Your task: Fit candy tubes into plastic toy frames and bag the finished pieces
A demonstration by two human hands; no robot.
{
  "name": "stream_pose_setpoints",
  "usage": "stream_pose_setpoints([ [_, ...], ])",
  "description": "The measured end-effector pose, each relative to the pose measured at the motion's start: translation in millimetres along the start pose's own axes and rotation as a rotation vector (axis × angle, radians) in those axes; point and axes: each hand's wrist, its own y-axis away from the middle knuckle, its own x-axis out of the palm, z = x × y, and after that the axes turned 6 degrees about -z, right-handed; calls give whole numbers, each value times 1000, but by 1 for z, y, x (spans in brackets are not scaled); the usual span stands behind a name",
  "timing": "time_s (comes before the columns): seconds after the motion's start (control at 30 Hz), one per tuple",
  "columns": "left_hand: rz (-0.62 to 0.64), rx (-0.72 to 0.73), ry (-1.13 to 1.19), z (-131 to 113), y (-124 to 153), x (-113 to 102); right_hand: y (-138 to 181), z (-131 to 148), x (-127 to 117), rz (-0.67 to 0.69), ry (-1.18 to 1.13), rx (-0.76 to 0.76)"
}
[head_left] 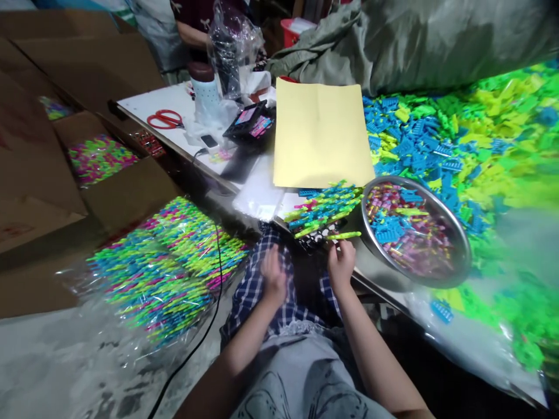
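Note:
My right hand [341,260] is closed in a pinch on a green clothes peg [345,235] at the table's near edge, just below a row of blue, green and pink pegs [325,206]. My left hand [274,276] hovers over my lap on the checked cloth [253,288]; its fingers are curled and smeared, and what they hold is unclear. A steel bowl [449,224] of pink, blue and green peg parts sits right of my right hand.
A yellow sheet [321,134] lies behind the pegs. Loose blue and green parts [471,134] heap over the table's right. A plastic bag of assembled pegs [170,262] lies at left beside cardboard boxes [65,145]. Scissors [165,119], a cup [204,87] and another person [192,23] are at the back.

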Motion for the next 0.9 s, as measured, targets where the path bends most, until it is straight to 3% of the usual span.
stream_pose_setpoints([
  [0.47, 21, -169, -168, 7, -4, 10, -9, -1, 31, 77, 146, -11],
  [0.9, -52, -173, -321, 15, -19, 12, -20, 18, 29, 137, 143, 5],
])
